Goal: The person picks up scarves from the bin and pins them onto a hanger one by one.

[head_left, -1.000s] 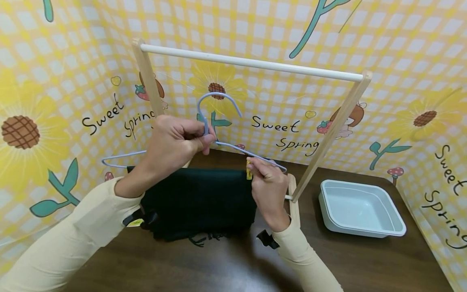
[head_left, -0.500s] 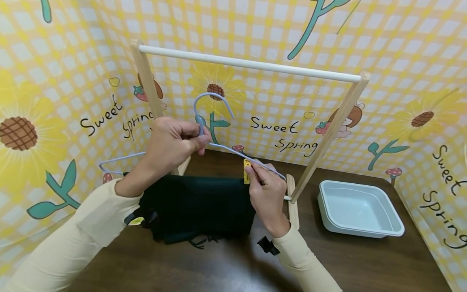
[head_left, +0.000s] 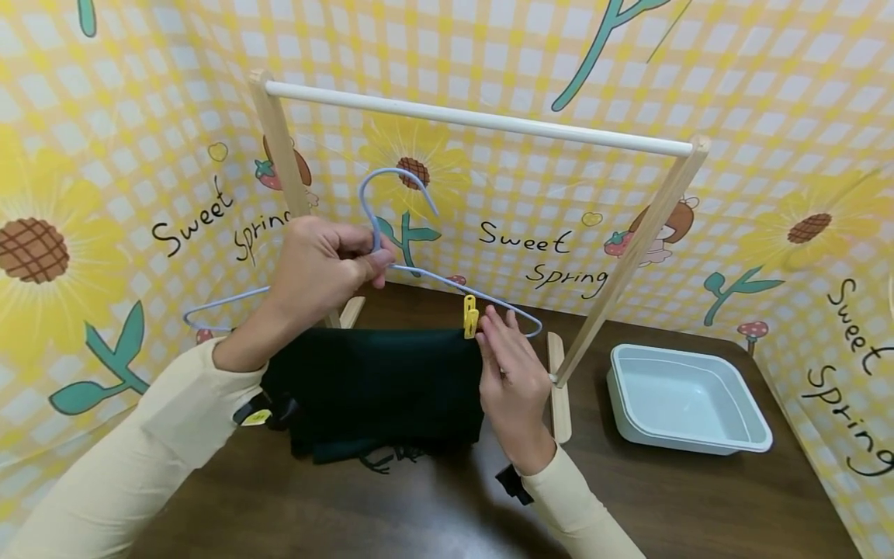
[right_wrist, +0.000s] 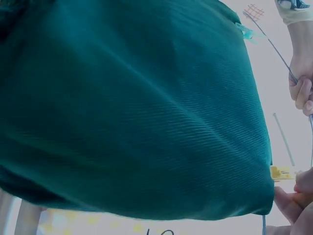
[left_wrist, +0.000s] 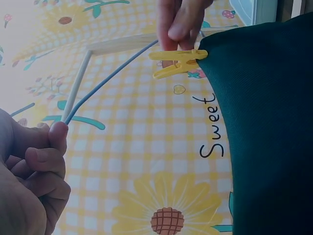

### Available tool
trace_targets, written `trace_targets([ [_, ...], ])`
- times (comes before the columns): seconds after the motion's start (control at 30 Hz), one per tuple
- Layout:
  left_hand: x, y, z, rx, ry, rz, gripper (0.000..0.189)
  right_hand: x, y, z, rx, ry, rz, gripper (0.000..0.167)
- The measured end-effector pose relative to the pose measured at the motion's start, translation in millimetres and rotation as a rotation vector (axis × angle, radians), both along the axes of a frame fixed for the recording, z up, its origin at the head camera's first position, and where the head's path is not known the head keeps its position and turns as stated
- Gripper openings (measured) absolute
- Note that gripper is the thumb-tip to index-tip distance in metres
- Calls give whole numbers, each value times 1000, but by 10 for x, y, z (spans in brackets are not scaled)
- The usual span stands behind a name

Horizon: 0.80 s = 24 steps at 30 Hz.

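In the head view, my left hand (head_left: 317, 268) pinches the neck of a lavender-blue hanger (head_left: 396, 169) just under its hook. A dark green fringed scarf (head_left: 384, 388) hangs folded below the hanger. One yellow clothespin (head_left: 470, 317) sits at the scarf's upper right corner; the left wrist view shows this clothespin (left_wrist: 178, 55) biting the fabric edge. Beside it is my right hand (head_left: 515, 380), fingers extended and not squeezing it. The right wrist view has a small teal clip (right_wrist: 246, 32) at the scarf's other end. My left forearm hides the hanger's left part in the head view.
Behind the hands stands a wooden rack with a white crossbar (head_left: 482, 120). To the right, a pale blue basin (head_left: 698, 359) rests on the dark brown table (head_left: 419, 520). Yellow checked cloth (head_left: 531, 46) with flower prints surrounds the table on the visible sides.
My right hand has let go of the yellow clothespin, its fingers straightening away to the right. My left hand and the hanger have shifted slightly left, with the hook a little higher.
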<state>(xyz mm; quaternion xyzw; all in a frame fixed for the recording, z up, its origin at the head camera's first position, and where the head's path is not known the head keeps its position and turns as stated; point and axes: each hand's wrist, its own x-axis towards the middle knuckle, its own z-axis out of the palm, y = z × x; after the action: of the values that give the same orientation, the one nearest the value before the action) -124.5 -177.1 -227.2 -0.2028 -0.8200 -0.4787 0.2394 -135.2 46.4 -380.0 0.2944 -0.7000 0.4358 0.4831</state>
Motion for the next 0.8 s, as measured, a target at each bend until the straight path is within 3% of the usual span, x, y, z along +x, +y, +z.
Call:
trace_targets([
  [0.17, -12, -5, 7, -11, -28, 16, 40, 154, 134, -77, -42, 61, 105, 29],
  [0.3, -41, -29, 21, -29, -22, 43, 38, 242, 245, -185, 0, -32, 175, 25],
  [0.5, -67, -47, 18, -55, 14, 77, 37, 266, 418, -425, 145, -260, 100, 19],
  [0.8, -67, -23, -23, -65, 29, 112, 32, 232, 745, -726, 303, -428, -6, 20],
])
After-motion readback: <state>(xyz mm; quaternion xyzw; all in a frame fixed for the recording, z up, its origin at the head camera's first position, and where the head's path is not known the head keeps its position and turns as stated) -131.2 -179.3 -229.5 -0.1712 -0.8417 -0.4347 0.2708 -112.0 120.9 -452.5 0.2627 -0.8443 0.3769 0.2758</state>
